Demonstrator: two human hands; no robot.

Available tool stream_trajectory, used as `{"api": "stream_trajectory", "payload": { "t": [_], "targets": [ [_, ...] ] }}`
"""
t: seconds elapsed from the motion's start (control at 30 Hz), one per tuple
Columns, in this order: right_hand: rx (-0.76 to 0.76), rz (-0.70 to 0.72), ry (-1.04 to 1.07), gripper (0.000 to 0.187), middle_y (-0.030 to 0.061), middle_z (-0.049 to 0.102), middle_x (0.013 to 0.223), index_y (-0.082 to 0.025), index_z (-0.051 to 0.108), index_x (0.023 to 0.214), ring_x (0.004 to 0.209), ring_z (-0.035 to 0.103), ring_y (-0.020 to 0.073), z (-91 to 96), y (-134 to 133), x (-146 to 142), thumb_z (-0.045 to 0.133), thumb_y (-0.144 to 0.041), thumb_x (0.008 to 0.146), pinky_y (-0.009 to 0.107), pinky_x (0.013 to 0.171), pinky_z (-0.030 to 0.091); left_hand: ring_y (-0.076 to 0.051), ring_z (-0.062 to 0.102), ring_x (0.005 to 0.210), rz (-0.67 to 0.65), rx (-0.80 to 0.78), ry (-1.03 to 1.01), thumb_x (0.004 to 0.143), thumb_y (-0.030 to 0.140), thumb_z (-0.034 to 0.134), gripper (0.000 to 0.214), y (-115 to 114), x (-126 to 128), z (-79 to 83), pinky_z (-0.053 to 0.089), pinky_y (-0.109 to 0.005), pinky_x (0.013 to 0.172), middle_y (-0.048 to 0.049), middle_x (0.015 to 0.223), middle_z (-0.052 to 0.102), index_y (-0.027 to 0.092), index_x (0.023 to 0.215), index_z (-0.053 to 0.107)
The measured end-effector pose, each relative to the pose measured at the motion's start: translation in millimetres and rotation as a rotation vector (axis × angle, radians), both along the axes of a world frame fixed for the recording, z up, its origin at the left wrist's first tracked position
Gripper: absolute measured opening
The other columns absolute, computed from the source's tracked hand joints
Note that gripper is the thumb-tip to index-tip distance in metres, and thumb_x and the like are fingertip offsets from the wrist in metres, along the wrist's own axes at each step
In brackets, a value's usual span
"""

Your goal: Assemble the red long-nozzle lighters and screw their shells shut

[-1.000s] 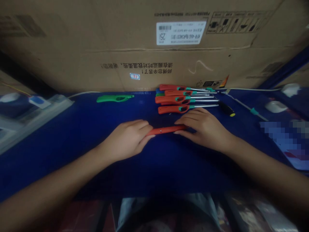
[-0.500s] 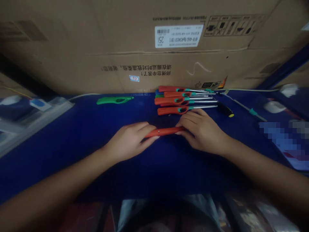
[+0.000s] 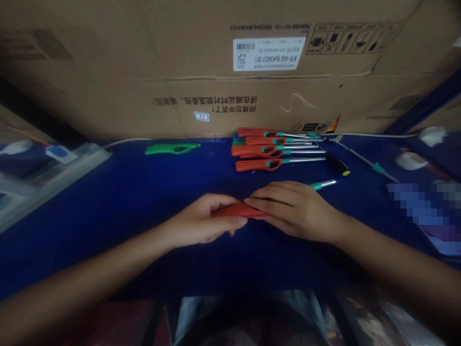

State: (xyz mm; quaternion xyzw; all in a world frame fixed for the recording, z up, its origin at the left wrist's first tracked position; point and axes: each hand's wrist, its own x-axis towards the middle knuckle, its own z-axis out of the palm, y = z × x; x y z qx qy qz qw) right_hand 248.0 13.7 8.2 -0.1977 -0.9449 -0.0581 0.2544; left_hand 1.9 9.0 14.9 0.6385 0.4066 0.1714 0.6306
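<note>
A red long-nosed lighter (image 3: 236, 210) is held between both hands above the blue tabletop. My left hand (image 3: 196, 220) is wrapped round its handle end, thumb along the near side. From the right, my right hand (image 3: 297, 210) grips the lighter's middle, fingers over the top, hiding the trigger part. Past its knuckles a teal collar and metal nozzle (image 3: 326, 184) stick out, apparently the same lighter's. Just beyond the hands lies a stack of several red lighters (image 3: 256, 166), nozzles pointing right. A green lighter body (image 3: 169, 149) without a visible metal nozzle lies farther left.
A large cardboard box (image 3: 126, 105) stands along the back of the blue table (image 3: 118, 192). A dark screwdriver with a yellow end (image 3: 337, 165) lies right of the stack. A white cable (image 3: 363, 156) and a pixelated flat object (image 3: 421, 211) are at the right.
The lighter has come slightly nearer and turned, showing more of its broad red side; its nozzle now shows beyond my right hand. Both hands have shifted their grip, and my right hand covers more of it.
</note>
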Motion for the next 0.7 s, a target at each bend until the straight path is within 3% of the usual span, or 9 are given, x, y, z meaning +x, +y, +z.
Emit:
{"api": "stream_trajectory", "payload": {
  "t": [0.07,0.13,0.23,0.43,0.7],
  "targets": [
    [-0.031,0.017,0.004,0.029,0.0108,0.072,0.115,-0.014,0.063,0.125,0.099,0.069,0.0209,-1.2,0.7,-0.3,0.055,-0.023,0.099,0.036,0.085,0.057,-0.011,0.062,0.063,-0.02,0.309,0.074,0.09,0.037,0.067,0.025,-3.6,-1.3,-1.3,0.05,-0.022,0.057,-0.0009,0.083,0.07,0.018,0.105,0.071],
    [-0.054,0.033,-0.007,0.031,0.0105,0.072,0.115,-0.014,0.063,0.127,0.098,0.069,0.0207,-1.9,1.4,-0.8,0.056,-0.024,0.098,0.035,0.083,0.057,-0.015,0.068,0.084,-0.017,0.607,0.116,0.092,0.032,0.065,0.021,-7.0,-1.7,-4.1,0.054,-0.026,0.077,-0.0027,0.097,0.073,0.02,0.108,0.072],
    [-0.049,0.039,-0.006,0.031,0.0101,0.073,0.112,-0.015,0.064,0.126,0.094,0.07,0.02,-3.5,1.3,-0.8,0.056,-0.027,0.099,0.034,0.079,0.057,-0.016,0.068,0.092,-0.044,0.85,0.167,0.093,0.028,0.063,0.023,-9.6,-2.0,-8.7,0.053,-0.027,0.085,-0.0038,0.103,0.072,0.02,0.114,0.07],
    [-0.101,0.018,0.044,0.026,0.007,0.075,0.11,-0.016,0.066,0.121,0.09,0.072,0.0193,-11.0,-1.9,-1.4,0.054,-0.02,0.098,0.034,0.076,0.056,-0.018,0.069,0.09,-0.166,0.87,0.29,0.099,0.028,0.054,0.025,-10.7,-3.1,-11.6,0.055,-0.031,0.084,-0.0064,0.101,0.071,0.018,0.118,0.067],
    [-0.152,-0.131,0.046,0.025,0.008,0.075,0.109,-0.017,0.07,0.113,0.093,0.072,0.0192,-7.1,2.6,-1.3,0.058,-0.033,0.099,0.032,0.082,0.057,-0.018,0.07,0.091,-0.101,0.989,0.32,0.1,0.026,0.055,0.024,-2.9,-4.7,-12.8,0.055,-0.03,0.084,-0.0049,0.102,0.072,0.019,0.119,0.067]
  ]
}}
